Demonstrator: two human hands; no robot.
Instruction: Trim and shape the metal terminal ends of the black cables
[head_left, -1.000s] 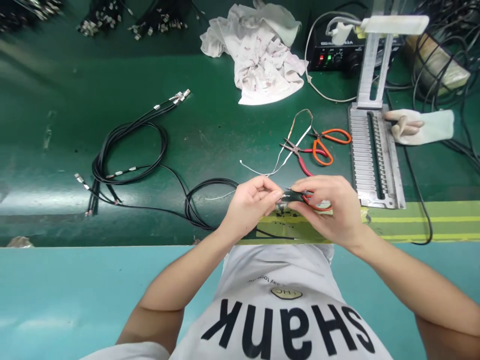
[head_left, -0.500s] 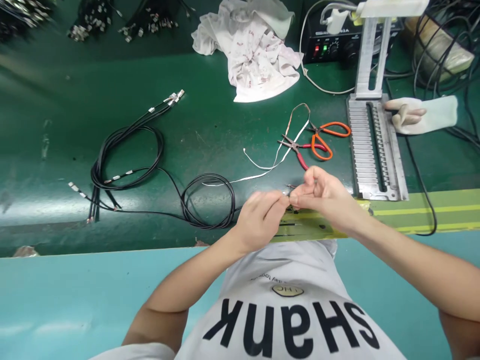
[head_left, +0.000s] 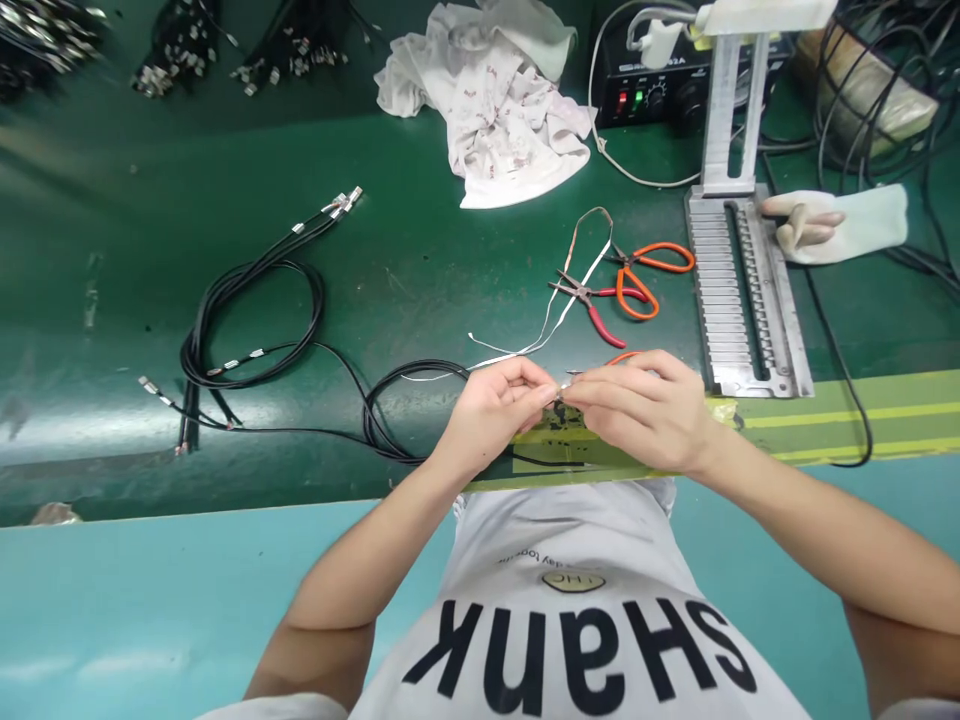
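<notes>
My left hand (head_left: 491, 410) and my right hand (head_left: 637, 408) meet fingertip to fingertip over the near edge of the green bench (head_left: 420, 270). Both are closed in a pinch around a small metal terminal (head_left: 561, 396) at the end of a thin black wire (head_left: 409, 410). That wire runs left from my left hand into a loose coil. An orange handle (head_left: 622, 357) peeks out just behind my right hand's fingers.
A larger coil of black cables (head_left: 247, 320) with metal ends lies to the left. Red-handled pliers (head_left: 592, 305), orange scissors (head_left: 645, 275) and a white strip (head_left: 540, 335) lie behind my hands. A ribbed metal fixture (head_left: 739, 290), a white glove (head_left: 840, 225), a crumpled cloth (head_left: 502, 100) and a black control box (head_left: 660, 90) stand further back.
My right hand has dropped from a raised pinch and now lies flatter against my left fingertips. Both hands stay together at the bench edge, and the view has shifted slightly.
</notes>
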